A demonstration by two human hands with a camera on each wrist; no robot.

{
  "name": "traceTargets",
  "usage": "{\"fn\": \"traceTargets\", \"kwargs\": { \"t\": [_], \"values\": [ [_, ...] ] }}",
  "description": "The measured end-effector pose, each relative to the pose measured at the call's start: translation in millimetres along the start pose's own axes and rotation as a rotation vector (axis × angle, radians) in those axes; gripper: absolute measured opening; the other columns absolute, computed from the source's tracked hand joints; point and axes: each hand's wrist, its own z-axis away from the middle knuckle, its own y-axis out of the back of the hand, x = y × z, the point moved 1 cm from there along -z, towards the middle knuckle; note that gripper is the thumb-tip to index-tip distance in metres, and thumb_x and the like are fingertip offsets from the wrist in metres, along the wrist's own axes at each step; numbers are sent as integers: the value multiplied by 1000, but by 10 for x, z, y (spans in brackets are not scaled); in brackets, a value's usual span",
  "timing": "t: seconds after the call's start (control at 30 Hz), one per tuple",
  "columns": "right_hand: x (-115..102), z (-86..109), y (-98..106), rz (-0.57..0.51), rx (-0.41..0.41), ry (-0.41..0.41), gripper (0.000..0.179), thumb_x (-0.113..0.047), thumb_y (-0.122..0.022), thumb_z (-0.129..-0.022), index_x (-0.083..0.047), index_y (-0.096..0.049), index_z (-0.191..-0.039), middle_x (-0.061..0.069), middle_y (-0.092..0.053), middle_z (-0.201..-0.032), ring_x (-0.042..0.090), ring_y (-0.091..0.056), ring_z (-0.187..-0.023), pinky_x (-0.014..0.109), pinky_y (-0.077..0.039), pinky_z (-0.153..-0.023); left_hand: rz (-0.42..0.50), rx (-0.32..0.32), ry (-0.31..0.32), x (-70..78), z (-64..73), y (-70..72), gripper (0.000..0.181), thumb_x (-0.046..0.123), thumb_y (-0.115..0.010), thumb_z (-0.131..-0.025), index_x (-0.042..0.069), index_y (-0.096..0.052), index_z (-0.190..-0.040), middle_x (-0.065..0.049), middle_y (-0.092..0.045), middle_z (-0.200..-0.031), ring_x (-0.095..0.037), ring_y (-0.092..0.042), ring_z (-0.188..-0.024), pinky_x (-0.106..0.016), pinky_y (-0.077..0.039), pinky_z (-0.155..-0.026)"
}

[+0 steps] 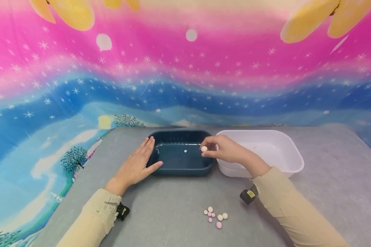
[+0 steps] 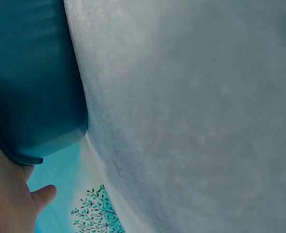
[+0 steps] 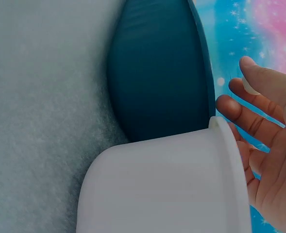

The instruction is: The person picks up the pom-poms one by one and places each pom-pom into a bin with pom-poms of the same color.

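A dark teal basin (image 1: 170,158), oblong with rounded corners, sits upright; the left hand (image 1: 137,165) rests on its rim at nine o'clock, fingers extended. A tiny white ball (image 1: 185,151) lies on its floor. Above its three o'clock end, the right hand (image 1: 227,148) pinches a round cream ball (image 1: 204,149). A white basin (image 1: 275,154) stands upright at three o'clock; eight loose cream, white and pink balls (image 1: 220,217) cluster at five o'clock.
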Motion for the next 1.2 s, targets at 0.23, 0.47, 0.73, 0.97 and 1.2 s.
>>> {"fn": "traceTargets", "kwargs": {
  "t": [0.23, 0.47, 0.73, 0.97, 1.2],
  "values": [
    [39, -18, -17, 21, 22, -23, 24, -21, -70, -94, -5, -69, -112, -1, -68, -89, 11, -57, -78, 31, -50, -74, 0, 3, -7, 6, 4, -23, 91, 64, -44, -98, 7, -10, -160, -7, -7, -169, -29, -7, -156, -56, -22, -121],
    [51, -24, -22, 53, 45, -63, 26, -22, -68, -95, -5, -68, -115, 0, -68, -90, 12, -56, -77, 31, -49, -73, 9, -9, 0, 22, 8, -45, 90, 65, -43, -98, 9, -10, -160, -6, -6, -169, -26, -3, -157, -54, -21, -122],
    [7, 44, 39, 56, 71, -79, 22, -24, -66, -97, -11, -70, -114, -1, -69, -95, 13, -57, -81, 31, -49, -73, 12, 9, 10, 20, -10, -35, 91, 65, -44, -97, 10, -10, -161, -5, -6, -169, -26, -5, -157, -57, -26, -119],
    [16, 129, 74, 59, 99, -80, 21, -23, -66, -96, -10, -70, -112, -1, -67, -94, 14, -56, -81, 31, -48, -72, 15, 7, 16, 22, -7, -27, 91, 66, -43, -97, 9, -12, -161, -4, -6, -169, -25, -4, -157, -58, -27, -119],
    [33, 204, 89, 37, 132, -66, 19, -21, -67, -95, -10, -71, -110, -1, -67, -95, 15, -55, -83, 30, -48, -73, 18, 7, 17, -3, 12, -12, 91, 65, -44, -97, 8, -12, -160, -6, -6, -169, -27, -5, -157, -58, -25, -119]
  ]
}}
